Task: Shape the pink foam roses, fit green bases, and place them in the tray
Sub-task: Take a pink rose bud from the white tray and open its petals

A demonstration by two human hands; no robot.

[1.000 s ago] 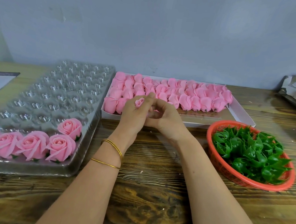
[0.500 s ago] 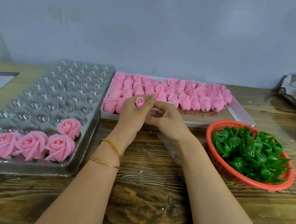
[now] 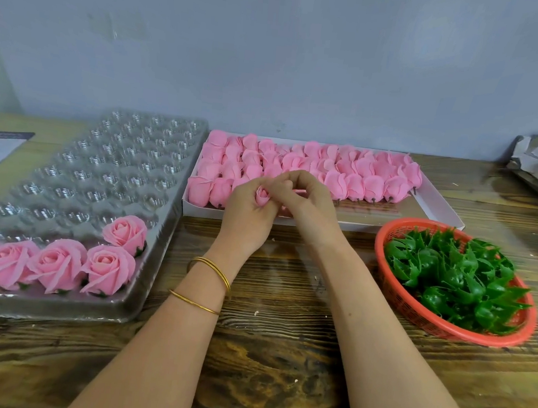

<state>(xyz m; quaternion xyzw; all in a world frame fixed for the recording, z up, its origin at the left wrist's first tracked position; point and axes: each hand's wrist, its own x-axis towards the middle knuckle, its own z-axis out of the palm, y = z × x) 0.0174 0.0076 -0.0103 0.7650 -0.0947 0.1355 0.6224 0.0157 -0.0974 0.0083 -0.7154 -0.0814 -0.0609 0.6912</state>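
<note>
Your forearms meet over the wooden table (image 3: 273,352), where your left hand (image 3: 244,221) curls round a pink foam rose (image 3: 262,197). It is a tight bud held roughly upright, spiral top facing you, lower end hidden in your grip. Your right hand (image 3: 308,207) pinches its edge with bent fingers, just before the white box (image 3: 367,227) of buds

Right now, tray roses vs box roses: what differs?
Tray roses are opened, petals spread; box roses are tight closed buds. Tray roses show green bases underneath; box roses show bare dark stubs. Tray roses sit face-up in the clear tray; box roses lie packed sideways in the white box. Both are pink.
</note>
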